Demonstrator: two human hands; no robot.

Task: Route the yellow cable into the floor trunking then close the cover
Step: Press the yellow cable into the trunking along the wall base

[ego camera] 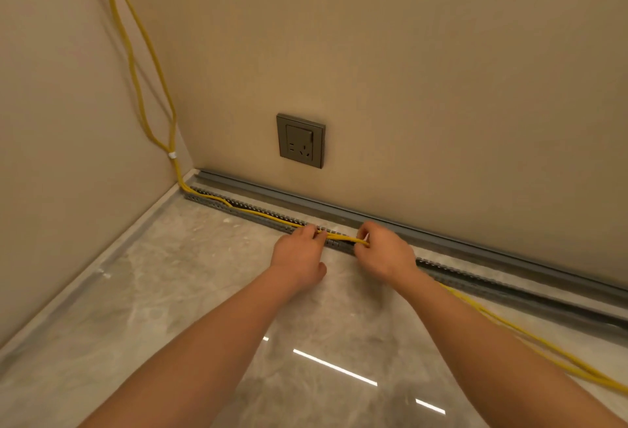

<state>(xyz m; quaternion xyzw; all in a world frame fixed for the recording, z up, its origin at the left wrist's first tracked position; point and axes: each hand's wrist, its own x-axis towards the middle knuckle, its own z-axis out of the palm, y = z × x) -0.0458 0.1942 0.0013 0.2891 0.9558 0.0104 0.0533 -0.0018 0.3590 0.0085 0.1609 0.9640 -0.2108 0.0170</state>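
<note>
A doubled yellow cable (149, 54) hangs down the wall corner, held by a white clip, and enters the grey slotted floor trunking (492, 283) that runs along the base of the wall. The cable lies inside the trunking's left stretch. My left hand (299, 254) and my right hand (384, 252) both pinch the cable over the trunking's middle, a short span of it stretched between them. Past my right arm the cable lies loose on the floor toward the lower right. The grey cover (306, 201) lies behind the trunking against the wall, off the channel.
A grey wall socket (301, 140) sits on the beige wall just above the trunking. The floor (170, 291) is glossy marble tile with light reflections. A side wall closes the space on the left.
</note>
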